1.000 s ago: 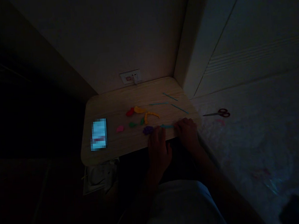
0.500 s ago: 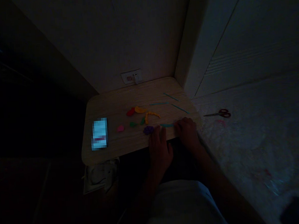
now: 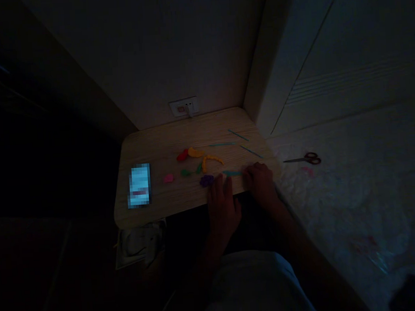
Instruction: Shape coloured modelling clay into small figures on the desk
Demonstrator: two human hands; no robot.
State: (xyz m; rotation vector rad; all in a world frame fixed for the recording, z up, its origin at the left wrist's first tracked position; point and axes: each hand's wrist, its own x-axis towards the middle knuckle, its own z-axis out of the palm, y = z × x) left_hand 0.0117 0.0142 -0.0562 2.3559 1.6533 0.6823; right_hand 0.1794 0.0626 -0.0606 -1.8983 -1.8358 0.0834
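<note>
Fingers of the left hand point(image 3: 222, 204) are lying loosely bent over the near edge of the bench point(image 3: 154, 205), their tips meeting the left end of a blue strip point(image 3: 234, 173); whether they are pinching it, I cannot tell. The right hand point(image 3: 260, 180) is curling narrowly over the strip's other end, its grip hidden in the dark. Together they are probably keeping the soft strip straight and flat at the bench's four o'clock.

A purple lump point(image 3: 206, 181) is sitting just beside the left fingertips. Farther in, a pink piece point(image 3: 168, 178), green bits point(image 3: 185, 173), a curved orange piece point(image 3: 213, 159), a yellow-orange piece point(image 3: 195, 152) and a red piece point(image 3: 182, 155) are lying around the middle, seemingly within easy reach.

A lit, blurred rectangle point(image 3: 139, 185) is glowing at eight o'clock, perhaps away from the working spot. Scissors point(image 3: 309, 158) are lying on the floor at three o'clock. Thin blue sticks point(image 3: 237, 135) are resting at two o'clock, apparently leaving room nearer the hands.
</note>
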